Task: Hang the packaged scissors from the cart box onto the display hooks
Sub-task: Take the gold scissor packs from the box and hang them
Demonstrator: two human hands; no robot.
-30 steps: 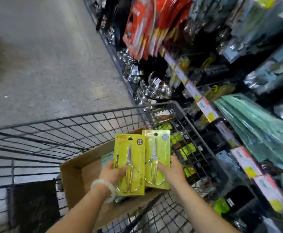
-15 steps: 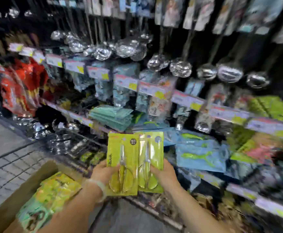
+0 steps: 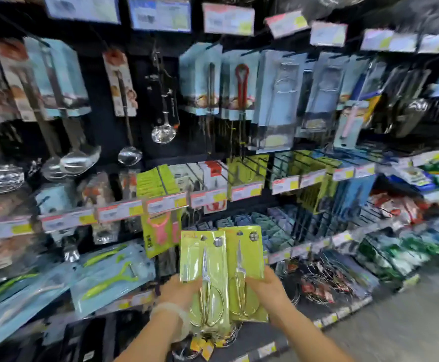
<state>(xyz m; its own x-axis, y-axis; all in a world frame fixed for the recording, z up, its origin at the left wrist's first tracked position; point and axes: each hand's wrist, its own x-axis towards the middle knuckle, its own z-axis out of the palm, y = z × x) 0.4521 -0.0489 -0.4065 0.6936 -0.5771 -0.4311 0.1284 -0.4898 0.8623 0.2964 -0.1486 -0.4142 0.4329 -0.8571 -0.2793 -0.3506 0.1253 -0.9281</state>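
— So, what have we got?
— Our left hand (image 3: 179, 290) and right hand (image 3: 266, 286) each grip a yellow-green carded pack of steel scissors (image 3: 204, 278), low down.
— Handling?
— Light, stiff card, probably slick; pinch near the hang-hole. Black wire display hooks (image 3: 255, 165) wait beyond.

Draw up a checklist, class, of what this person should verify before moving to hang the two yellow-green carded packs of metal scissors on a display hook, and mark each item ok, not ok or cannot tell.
1. Left hand grips the left yellow-green carded scissors pack: ok.
2. Right hand grips the right yellow-green carded scissors pack: ok.
3. Packs upright, hang holes at the top: ok.
4. Hang holes unblocked: cannot tell, blurred.
5. Matching hook chosen: cannot tell; yellow-green cards hang above, print unreadable.
6. Bare wire hooks have room: ok.
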